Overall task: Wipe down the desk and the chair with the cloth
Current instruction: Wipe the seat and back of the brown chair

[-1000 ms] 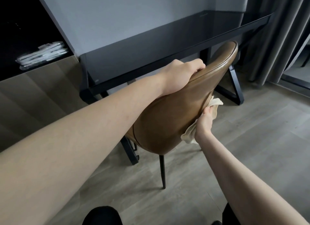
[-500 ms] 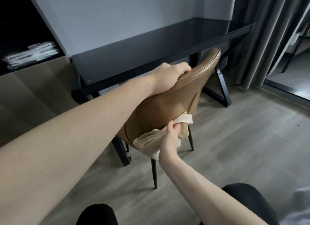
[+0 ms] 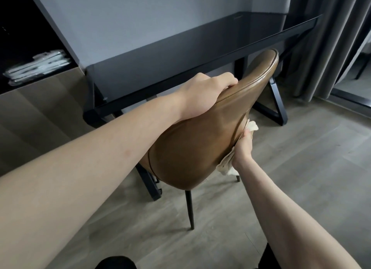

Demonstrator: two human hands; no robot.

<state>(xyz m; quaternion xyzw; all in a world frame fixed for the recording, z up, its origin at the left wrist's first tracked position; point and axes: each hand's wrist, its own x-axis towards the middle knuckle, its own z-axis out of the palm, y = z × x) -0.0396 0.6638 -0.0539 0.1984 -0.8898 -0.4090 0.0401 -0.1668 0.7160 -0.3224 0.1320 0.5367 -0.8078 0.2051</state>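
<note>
Head view: brown chair [image 3: 190, 144] w/ its back toward the camera, just in front of the black desk [image 3: 180, 54], thin black legs on the wood floor [image 3: 301, 168]. Left hand [image 3: 202, 94] grips the top edge of the chair back, fingers curled over the rim. Right hand [image 3: 244, 148] at the chair's right edge, holding a cream cloth [image 3: 226, 166] against it; fingers bent around the cloth, which sticks out above & below the hand. Desk top dark, glossy. Grey curtain [image 3: 325, 47] at right. Pale packets [image 3: 38, 66] on a dark shelf at left.
</note>
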